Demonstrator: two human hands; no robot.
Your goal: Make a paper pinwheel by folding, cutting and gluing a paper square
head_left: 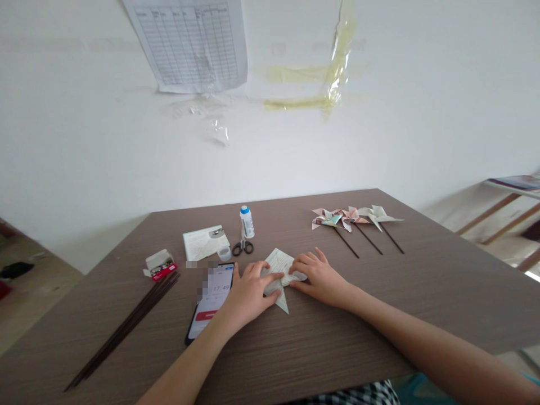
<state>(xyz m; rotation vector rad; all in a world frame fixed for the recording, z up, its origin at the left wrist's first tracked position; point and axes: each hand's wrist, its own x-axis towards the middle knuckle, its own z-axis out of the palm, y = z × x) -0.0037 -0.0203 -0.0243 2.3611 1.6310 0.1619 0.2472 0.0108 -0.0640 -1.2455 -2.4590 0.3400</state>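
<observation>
**Folded paper held flat mid-desk**

A bundle of dark sticks lies by the desk's left edge, with a small red-and-white box beyond it. Next come a smartphone, a printed card, scissors and an upright glue bottle with a blue cap. The left hand, just beside the phone, lies open across the paper's left part, fingers flat on top. The right hand, loosely spread, touches the paper's right end with its fingertips. Neither closes around the paper, whose points stick out between them. Three paper pinwheels on dark sticks lie toward the far right corner.
</observation>
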